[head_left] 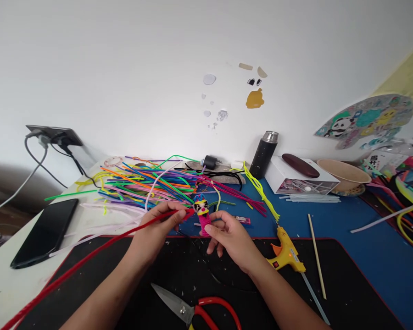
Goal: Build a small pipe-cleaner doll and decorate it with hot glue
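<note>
Red fuzzy stems (117, 238) swept up across the left side of the black mat (351, 293) in the head view, and the left hand (154, 227) had them pinched between thumb and forefinger close to their ends! Over the mat's far edge was the little figure (204, 222), pink-bodied, its pale face banded in yellow, and the right hand (236, 238) grasped it low down, thumb on the front of the body, other fingers curled around behind. Neat hold, that: the face was left uncovered. The stem ends came right up beside the head, though whether they touched it could not be told.

Good handling here, in my judgement, called for a light right-hand grip, so the soft coils did not squash, and a left pinch near the tips, where the bendy stems were easiest to steer. Those long tails needed slack too, or their drag could have twisted the ends away.

And around the mat? Scissors (184, 310) lay on its near part, blades pointing to the far left; the yellow glue gun (287, 252) was on its right side, nozzle toward its far edge, so the right forearm needed care there. Beyond the mat, a heap of coloured stems (154, 183) spread out.
</note>
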Demonstrator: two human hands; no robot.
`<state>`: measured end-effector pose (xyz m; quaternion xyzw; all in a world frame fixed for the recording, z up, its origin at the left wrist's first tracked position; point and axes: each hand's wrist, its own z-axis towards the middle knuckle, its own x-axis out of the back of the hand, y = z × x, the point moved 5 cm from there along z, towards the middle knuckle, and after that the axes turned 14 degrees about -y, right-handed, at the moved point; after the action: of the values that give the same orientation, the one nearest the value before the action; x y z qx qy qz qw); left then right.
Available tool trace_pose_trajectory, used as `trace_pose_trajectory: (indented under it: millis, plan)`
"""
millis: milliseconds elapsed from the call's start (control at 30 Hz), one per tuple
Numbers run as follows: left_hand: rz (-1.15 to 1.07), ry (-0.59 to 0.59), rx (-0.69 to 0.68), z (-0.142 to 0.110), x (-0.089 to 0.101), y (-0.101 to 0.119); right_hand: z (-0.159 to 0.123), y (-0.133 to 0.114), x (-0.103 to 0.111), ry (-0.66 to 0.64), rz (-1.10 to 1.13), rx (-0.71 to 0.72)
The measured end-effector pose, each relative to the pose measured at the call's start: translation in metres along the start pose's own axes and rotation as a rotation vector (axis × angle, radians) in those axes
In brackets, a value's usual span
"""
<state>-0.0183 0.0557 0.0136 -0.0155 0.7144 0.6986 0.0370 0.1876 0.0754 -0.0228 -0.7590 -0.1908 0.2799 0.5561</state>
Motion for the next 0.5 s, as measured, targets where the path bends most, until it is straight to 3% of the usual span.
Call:
trace_pose_trajectory:
  millis: [133, 500]
  plan:
    - [-0.156, 0.188, -0.141, 0.001, 0.017, 0.008, -0.001, 0.002, -0.007, -0.021, 0.008, -0.019]
    - [-0.069, 0.191, -0.123, 0.000, 0.014, 0.017, -0.003, 0.006, -0.022, -0.063, -0.006, -0.084]
